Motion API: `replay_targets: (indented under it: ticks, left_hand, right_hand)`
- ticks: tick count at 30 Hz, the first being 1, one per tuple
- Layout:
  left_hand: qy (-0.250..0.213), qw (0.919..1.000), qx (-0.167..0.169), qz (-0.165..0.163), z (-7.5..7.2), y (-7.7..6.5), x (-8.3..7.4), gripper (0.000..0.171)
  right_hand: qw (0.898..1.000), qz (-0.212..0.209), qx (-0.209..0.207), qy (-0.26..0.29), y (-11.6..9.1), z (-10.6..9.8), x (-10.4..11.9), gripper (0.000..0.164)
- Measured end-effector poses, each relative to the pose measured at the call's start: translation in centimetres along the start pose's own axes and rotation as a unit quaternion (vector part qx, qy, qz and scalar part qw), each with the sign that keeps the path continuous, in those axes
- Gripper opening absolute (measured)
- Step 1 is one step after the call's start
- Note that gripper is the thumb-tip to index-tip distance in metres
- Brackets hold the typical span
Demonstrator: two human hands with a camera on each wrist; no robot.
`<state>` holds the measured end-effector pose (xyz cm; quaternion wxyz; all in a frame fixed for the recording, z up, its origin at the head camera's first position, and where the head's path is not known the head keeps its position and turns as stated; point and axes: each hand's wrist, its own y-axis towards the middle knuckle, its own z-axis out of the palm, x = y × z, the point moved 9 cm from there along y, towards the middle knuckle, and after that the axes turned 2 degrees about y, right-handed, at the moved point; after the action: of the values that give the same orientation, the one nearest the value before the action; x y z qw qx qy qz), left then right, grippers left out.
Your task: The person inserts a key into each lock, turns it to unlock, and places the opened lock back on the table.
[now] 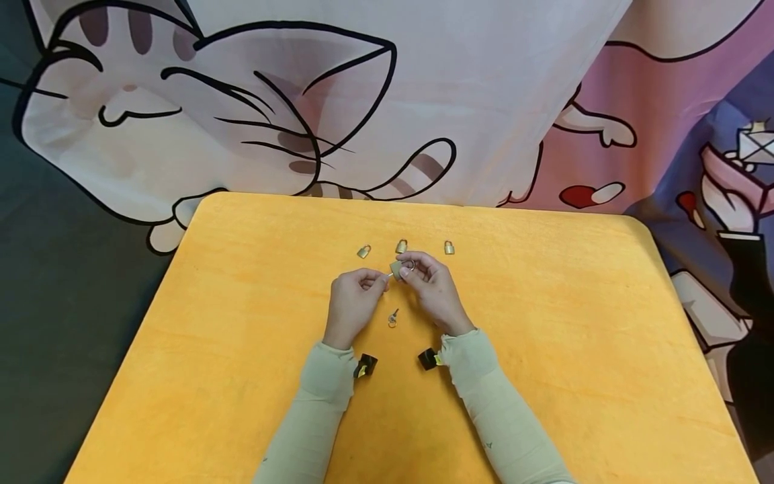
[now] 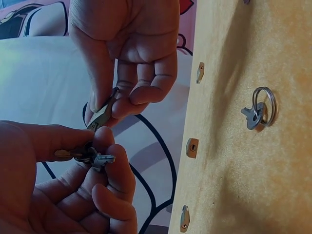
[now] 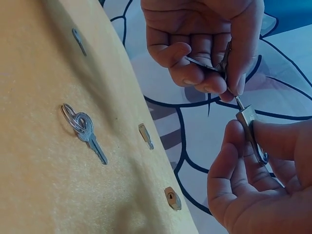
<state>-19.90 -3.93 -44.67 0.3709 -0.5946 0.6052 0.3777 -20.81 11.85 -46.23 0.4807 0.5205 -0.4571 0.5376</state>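
Observation:
My right hand [image 1: 437, 292] pinches a small brass padlock [image 3: 247, 119] between thumb and fingers, its body pointing toward the other hand. My left hand [image 1: 353, 302] pinches a key [image 3: 239, 102] by its head. The key's shaft meets the padlock's keyhole end; how deep it sits I cannot tell. More keys [image 2: 102, 161] on the same bunch hang among the left fingers. Three other small brass padlocks lie beyond the hands: a left padlock [image 1: 363, 251], a middle padlock [image 1: 402, 247] and a right padlock [image 1: 449, 248].
On the yellow table [image 1: 242, 323], nearer the body than the hands, lies a key ring [image 2: 268, 109] with small silver keys [image 3: 92, 139]. Behind the table's far edge hangs a cloth [image 1: 484, 101] printed with cartoon cats. Black wrist cameras [image 1: 428, 359] sit at both sleeves.

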Motion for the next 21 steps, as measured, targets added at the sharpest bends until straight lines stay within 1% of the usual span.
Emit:
replay_targets:
  ticks: [7,13,21]
  left_hand:
    - [0.008,0.9999,0.001,0.012,0.17,0.05,-0.30,0.017]
    - [0.002,0.9998,0.001,0.019,0.29,0.09,-0.33,0.017]
    - [0.009,0.9996,-0.001,0.027,0.29,-0.03,-0.52,0.015]
  right_hand:
    - [1.000,-0.004,0.001,-0.013,0.10,-0.24,0.02,0.027]
    - [1.000,-0.002,0.006,-0.008,0.11,-0.30,-0.01,0.029]
    - [1.000,0.006,0.009,-0.001,0.03,-0.13,-0.17,0.029]
